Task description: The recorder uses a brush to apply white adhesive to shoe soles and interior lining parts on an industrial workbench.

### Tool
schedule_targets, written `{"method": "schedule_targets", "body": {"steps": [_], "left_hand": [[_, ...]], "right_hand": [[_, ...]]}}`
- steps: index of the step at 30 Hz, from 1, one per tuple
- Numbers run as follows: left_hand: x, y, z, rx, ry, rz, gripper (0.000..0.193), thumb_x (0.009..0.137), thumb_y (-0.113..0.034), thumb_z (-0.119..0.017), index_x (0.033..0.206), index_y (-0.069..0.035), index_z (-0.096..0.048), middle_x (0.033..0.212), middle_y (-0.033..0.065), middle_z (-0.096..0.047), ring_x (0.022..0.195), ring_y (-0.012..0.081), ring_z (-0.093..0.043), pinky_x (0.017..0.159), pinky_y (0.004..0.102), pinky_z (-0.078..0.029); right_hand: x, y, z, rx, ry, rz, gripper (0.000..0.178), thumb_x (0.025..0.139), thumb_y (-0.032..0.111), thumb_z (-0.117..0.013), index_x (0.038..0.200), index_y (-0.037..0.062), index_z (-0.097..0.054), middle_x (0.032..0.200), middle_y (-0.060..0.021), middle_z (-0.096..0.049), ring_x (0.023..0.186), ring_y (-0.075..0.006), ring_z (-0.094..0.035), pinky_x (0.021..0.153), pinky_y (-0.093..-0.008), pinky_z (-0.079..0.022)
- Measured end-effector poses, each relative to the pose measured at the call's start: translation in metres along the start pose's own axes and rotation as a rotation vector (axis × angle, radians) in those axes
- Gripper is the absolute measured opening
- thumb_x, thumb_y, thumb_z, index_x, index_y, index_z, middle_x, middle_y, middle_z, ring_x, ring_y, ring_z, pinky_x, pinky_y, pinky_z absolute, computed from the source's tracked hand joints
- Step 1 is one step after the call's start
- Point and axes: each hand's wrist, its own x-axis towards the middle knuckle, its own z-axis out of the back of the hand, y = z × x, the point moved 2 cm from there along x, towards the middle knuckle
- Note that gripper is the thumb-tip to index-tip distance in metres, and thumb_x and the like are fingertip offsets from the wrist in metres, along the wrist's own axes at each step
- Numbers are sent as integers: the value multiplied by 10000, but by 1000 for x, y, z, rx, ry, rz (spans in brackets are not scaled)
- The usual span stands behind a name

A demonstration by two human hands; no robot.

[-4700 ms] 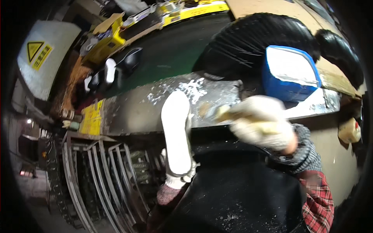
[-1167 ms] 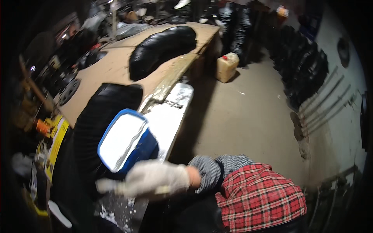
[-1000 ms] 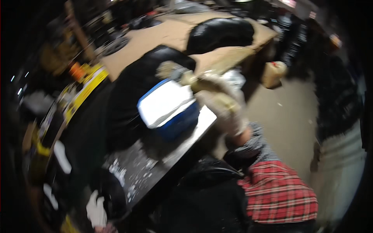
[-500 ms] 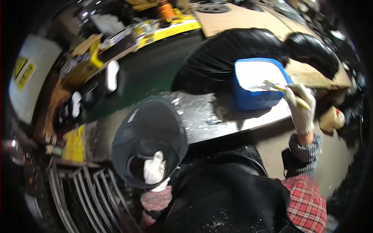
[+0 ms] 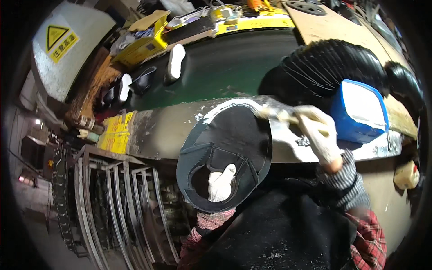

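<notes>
Two white-gloved hands work: the left hand [image 5: 221, 183] grips inside a black oval shoe upper [image 5: 227, 155] held over the glue-smeared metal bench [image 5: 157, 130]; the right hand [image 5: 318, 132] clasps a glue brush [image 5: 275, 113] touching its far edge, near a blue plastic tub [image 5: 357, 112].
</notes>
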Motion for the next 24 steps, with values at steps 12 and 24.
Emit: {"method": "schedule_targets", "body": {"steps": [12,24], "left_hand": [[29,6,-24,-38,87,0,143,939,-111,-574,855,-10,-632,662,42,-590,492,152,-534,461,283,-437],[21,-78,-26,217,137,-3,176,973,-114,-543,949,21,-652,784,79,-668,646,172,-632,581,301,-507]], "right_hand": [[-4,91,-114,-388,460,658,284,891,256,-630,1097,61,-659,728,-77,-618,647,-203,-637,605,-351,-508],[-77,41,13,18,-41,13,235,890,-28,-619,1121,-74,-615,885,-111,-699,804,-132,-663,711,-212,-547]]}}
